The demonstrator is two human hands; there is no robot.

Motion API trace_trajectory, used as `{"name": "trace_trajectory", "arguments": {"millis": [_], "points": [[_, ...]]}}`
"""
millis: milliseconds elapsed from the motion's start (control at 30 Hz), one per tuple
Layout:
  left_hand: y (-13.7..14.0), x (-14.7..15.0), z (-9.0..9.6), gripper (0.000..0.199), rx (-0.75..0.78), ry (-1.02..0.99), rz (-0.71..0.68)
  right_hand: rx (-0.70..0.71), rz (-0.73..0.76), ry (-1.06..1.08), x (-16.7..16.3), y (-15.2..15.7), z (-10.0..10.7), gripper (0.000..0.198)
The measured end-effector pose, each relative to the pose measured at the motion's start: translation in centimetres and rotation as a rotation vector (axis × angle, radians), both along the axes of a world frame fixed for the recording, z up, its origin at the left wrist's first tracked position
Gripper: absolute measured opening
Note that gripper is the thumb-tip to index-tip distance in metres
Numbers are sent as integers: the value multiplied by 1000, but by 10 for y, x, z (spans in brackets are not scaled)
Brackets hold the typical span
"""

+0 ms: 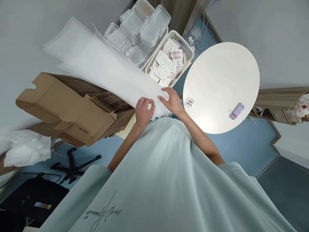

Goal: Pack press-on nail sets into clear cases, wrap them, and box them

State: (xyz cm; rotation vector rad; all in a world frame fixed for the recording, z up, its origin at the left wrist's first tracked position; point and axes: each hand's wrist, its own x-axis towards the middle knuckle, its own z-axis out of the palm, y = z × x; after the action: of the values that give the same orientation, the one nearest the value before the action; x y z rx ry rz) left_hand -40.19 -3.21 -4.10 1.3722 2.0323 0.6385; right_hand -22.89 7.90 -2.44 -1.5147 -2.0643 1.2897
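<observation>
- Sheets, white: between cardboard boxes and basket.
- Left hand: thumb and forefinger nearly meeting at sheets' near end; pinch unclear.
- Right hand: fingers spread beside it.
- Small pack: table's left edge.

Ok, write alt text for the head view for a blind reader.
A person's left grip and right grip are at the near end of white sheets. Folded cardboard boxes are to the left, a basket of small packs beyond, and a round white table to the right.
</observation>
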Motion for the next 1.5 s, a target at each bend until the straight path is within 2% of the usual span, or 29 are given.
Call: {"name": "trace_trajectory", "arguments": {"millis": [100,233,467,600,667,767,933,1033,1167,1300,1400,1500], "points": [[2,14,20,15,43,-31,-51,-13,-13,-58,3,11,11,44],[10,35,40,17,61,-98,-144,-41,40,-164,11,21,34,26],[22,56,65,28,60,-192,-177,95,-107,-97,60,14,73,49],[28,57,55,42,57,-109,-109,126,-271,1,105,7,94,59],[33,60,42,61,12,-76,-41,130,-392,48,129,1,101,61],[46,73,26,84,-96,-224,42,148,-572,113,164,-9,102,61],[75,127,18,96,-186,-822,30,148,-785,211,223,-27,88,63],[92,170,12,98,-151,-964,-1,123,-884,243,259,-37,73,67],[111,226,-6,79,-97,-850,-63,71,-985,227,309,-50,46,71],[132,276,-27,58,-95,-630,-122,3,-1036,187,358,-61,11,69],[147,307,-41,42,-89,-477,-160,-71,-1030,174,388,-66,-14,60],[161,330,-56,40,-95,-389,-171,-156,-973,233,409,-66,-36,45]]}}
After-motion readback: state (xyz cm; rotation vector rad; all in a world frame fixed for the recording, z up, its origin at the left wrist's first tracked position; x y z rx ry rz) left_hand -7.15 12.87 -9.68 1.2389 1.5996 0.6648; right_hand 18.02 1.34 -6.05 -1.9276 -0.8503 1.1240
